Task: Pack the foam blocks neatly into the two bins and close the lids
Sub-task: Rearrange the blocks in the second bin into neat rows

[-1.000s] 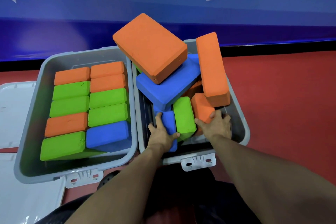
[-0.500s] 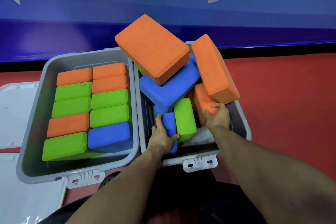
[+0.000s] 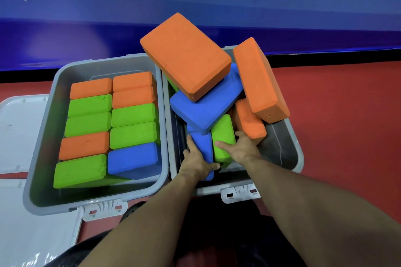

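Roughly halfway: the left bin [image 3: 43, 132], left of centre, holds foam blocks in tidy rows, while the right bin [image 3: 293, 147] carries a loose heap. Your left hand [image 3: 196, 161] grips an upright blue block [image 3: 202, 147]; your right hand [image 3: 243, 149] lies spread-fingered on the green block [image 3: 223, 130] beside it. Straightening that heap and closing both lids remain, with one white lid [image 3: 19, 128] lying open at far left.

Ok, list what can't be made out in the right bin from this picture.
All head view:
- Floor of the right bin: mostly covered by the heaped blocks.
- Green block at the far left corner: only a sliver shows under the big orange block.
- Left hand fingers: their tips are hidden behind the upright blue block.
- Right bin's lid: not in view.
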Motion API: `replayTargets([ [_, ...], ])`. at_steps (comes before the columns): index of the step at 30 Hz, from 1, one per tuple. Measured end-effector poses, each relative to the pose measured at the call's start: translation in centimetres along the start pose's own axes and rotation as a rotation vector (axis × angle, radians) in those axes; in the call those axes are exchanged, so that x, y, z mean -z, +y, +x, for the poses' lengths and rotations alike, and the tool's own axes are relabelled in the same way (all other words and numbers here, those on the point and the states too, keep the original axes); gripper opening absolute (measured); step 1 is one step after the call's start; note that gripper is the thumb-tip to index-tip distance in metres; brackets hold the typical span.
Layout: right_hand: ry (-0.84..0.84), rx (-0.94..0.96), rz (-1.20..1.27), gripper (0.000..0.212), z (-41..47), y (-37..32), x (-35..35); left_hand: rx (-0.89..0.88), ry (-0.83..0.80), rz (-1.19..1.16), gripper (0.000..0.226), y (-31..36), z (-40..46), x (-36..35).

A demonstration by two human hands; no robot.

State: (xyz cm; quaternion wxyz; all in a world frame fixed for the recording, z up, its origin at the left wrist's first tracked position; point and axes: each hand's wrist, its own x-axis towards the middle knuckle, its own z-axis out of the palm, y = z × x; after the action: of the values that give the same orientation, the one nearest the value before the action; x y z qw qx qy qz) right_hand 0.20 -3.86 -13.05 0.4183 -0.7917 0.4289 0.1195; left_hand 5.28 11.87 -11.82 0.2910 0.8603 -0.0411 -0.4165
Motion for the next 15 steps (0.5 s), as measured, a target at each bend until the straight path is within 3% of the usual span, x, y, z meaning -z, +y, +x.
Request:
replayTargets([
  [10, 0.001, -0.016, 0.204, 0.087, 0.7, -0.9, -2.1, -0.053, 0.025, 0.042, 0.128, -0.8, -0.1, 0.1],
  [15, 0.016, 0.024, 0.154, 0.071, 0.8, -0.6, -1.3, -0.050, 0.003, 0.042, 0.128, -0.8, 0.0, 0.5],
])
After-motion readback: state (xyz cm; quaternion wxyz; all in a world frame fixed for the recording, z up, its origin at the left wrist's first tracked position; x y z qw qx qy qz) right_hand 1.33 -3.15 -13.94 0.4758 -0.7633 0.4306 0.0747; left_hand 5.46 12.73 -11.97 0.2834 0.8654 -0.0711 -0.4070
